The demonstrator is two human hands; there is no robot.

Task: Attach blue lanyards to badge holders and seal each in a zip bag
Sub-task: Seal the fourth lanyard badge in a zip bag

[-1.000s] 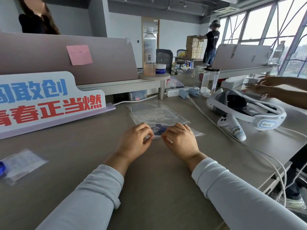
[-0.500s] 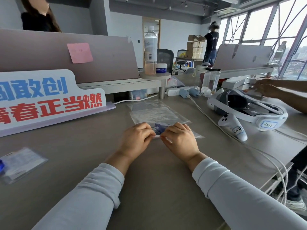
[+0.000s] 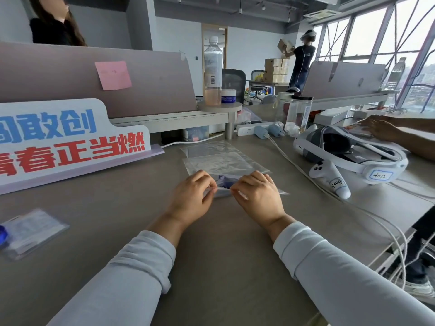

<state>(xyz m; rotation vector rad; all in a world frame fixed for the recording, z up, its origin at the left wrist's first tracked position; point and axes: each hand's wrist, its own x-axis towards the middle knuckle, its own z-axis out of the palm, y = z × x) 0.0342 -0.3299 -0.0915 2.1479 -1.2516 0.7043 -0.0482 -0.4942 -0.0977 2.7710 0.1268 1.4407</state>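
Seal edge of zip bag [image 3: 221, 192] runs crosswise, fingertip to fingertip, pinched by left hand [image 3: 191, 199] and right hand [image 3: 259, 199] alike (blue lanyard [image 3: 223, 181] just beyond).

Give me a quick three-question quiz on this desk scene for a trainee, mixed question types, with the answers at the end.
1. True or false: the left hand and the right hand both pinch the near edge of one zip bag.
2. On the desk, where does the other packed bag lie? A: far left. B: far right. C: between the sleeves.
3. Fill in: the lanyard seen inside the held bag is ____.
Key: 1 true; 2 A; 3 blue.
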